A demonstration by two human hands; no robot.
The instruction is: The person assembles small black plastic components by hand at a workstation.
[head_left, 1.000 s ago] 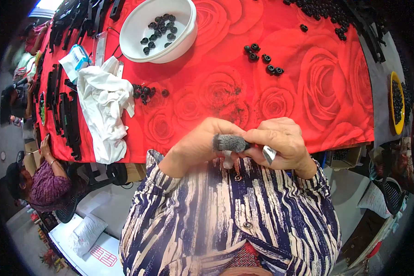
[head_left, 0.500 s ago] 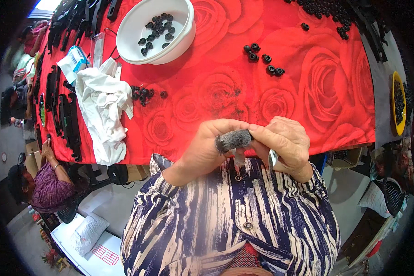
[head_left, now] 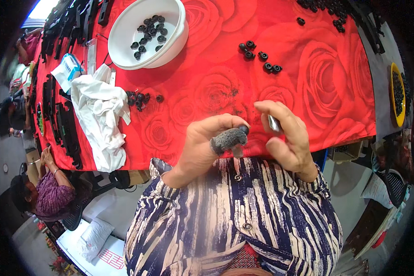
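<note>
My left hand [head_left: 195,142] is closed, pinching a small round black part [head_left: 243,129] between the thumb and a finger. A grey knitted finger sleeve [head_left: 227,140] covers that finger. To its right and a little apart, my right hand [head_left: 287,138] has its thumb and forefinger spread, with a small shiny metal blade [head_left: 273,123] held against the fingers. The blade's handle, if it has one, is hidden. Dark crumbs [head_left: 232,94] lie scattered on the red rose-patterned cloth [head_left: 188,103] just beyond the hands.
A white bowl [head_left: 177,43] holding several black parts stands far left. White fabric [head_left: 99,115] lies left, beside a loose cluster of black parts [head_left: 138,99]. More black parts [head_left: 262,56] sit right of centre. Long black pieces [head_left: 69,133] line the left edge, where another person [head_left: 50,193] sits.
My right hand has drawn away from my left and its thumb and forefinger have spread. The black part now shows at my left fingertips. The view has shifted slightly.
</note>
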